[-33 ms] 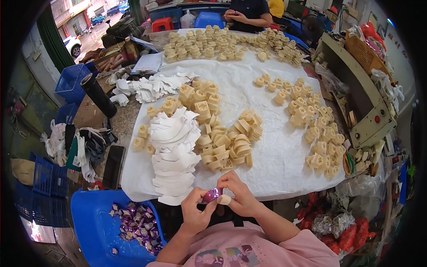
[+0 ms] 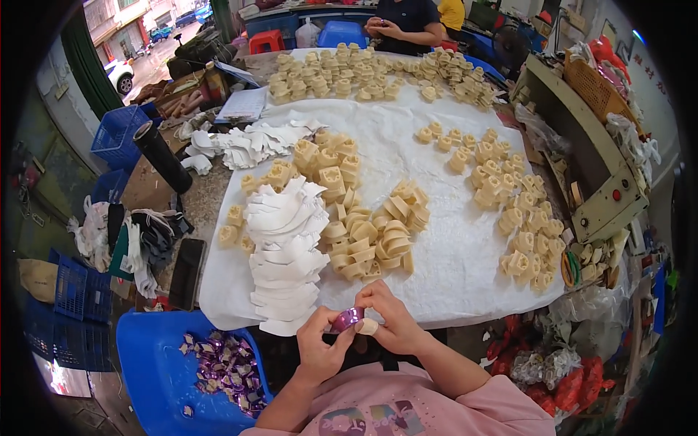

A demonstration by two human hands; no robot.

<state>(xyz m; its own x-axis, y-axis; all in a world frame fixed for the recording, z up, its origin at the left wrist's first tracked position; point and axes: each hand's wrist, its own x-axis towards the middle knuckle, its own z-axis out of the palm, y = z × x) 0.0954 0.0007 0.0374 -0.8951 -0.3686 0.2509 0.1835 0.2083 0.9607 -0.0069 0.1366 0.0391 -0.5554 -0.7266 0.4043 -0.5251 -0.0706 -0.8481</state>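
Close in front of my body, at the near edge of the table, both hands grip one small cream plastic part point(image 2: 368, 327) with a shiny purple band point(image 2: 347, 318) on it. The fingers of my left hand point(image 2: 320, 345) pinch the purple side. My right hand point(image 2: 395, 320) closes around the cream end, thumb and fingers pressed to it. Just beyond them on the white cloth point(image 2: 451, 283) lies a heap of bare cream plastic parts point(image 2: 363, 236). Beside it on the left, curved white paper-like pieces point(image 2: 287, 265) overlap in a long stack.
A blue tub point(image 2: 149, 363) at lower left holds many purple-banded parts point(image 2: 229, 367). More cream parts point(image 2: 527, 211) spread at right and along the far edge. A black cylinder point(image 2: 161, 156) and phone point(image 2: 187, 272) stand left. Across the table is another person point(image 2: 407, 25).
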